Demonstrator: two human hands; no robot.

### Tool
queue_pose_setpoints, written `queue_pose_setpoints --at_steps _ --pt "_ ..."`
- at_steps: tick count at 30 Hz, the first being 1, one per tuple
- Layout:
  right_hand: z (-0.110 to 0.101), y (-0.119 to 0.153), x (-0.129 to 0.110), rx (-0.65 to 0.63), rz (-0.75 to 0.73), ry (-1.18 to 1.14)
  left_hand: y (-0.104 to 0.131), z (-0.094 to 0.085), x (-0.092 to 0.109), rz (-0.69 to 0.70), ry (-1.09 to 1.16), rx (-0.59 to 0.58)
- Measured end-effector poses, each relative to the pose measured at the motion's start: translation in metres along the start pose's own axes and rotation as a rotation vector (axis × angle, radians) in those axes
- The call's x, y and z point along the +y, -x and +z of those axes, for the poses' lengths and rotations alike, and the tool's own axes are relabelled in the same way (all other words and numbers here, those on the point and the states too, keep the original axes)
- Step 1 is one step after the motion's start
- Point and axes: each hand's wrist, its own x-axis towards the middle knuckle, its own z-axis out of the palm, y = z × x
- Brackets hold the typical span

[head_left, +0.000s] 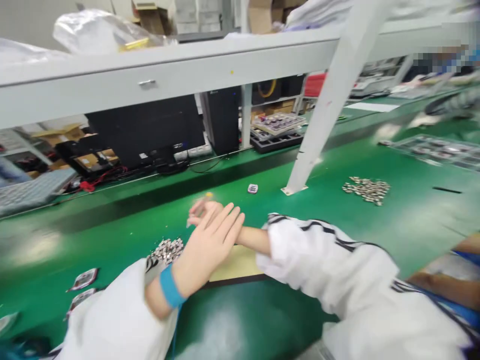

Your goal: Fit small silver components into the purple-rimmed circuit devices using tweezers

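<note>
My left hand is stretched out flat, palm down, with a blue band around the wrist. It crosses over my right hand, apparently touching near its wrist. The right hand is partly covered and smeared by motion, so its grip is unclear; a small yellow spot shows at its far side. Under both lies a pale yellow board or pad with a dark front edge. Left of the hands is a pile of small metallic parts.
A white slanted post stands on the green bench below a shelf. Also there are a small square part, a second pile, a black stick, clear trays and a monitor. Another person's arm is at right.
</note>
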Motion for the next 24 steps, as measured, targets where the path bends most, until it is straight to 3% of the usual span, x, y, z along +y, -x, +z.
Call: queue_pose_setpoints --at_steps 4,9,14,16,19,22,24 --pt "0.023 -0.034 -0.003 0.021 -0.056 0.024 -0.037 0.039 0.004 0.005 0.113 -0.018" --pt "0.034 -0.061 0.001 0.042 -0.023 -0.079 -0.038 0.059 0.015 0.087 0.196 0.066" --pt "0.035 -0.081 -0.002 0.154 0.075 -0.205 -0.039 0.071 0.035 0.139 0.239 0.1" --pt "0.026 -0.088 -0.002 0.188 0.079 -0.194 -0.038 0.069 0.041 0.152 0.236 0.105" --pt "-0.008 -0.09 0.001 0.19 0.055 -0.104 -0.031 0.058 0.033 0.146 0.216 0.089" --pt "-0.048 -0.079 -0.004 0.153 -0.038 0.061 -0.016 0.052 0.002 -0.099 0.312 -0.045" --pt "-0.061 -0.066 -0.017 0.123 -0.16 0.198 -0.004 0.056 -0.022 -0.321 0.363 -0.147"
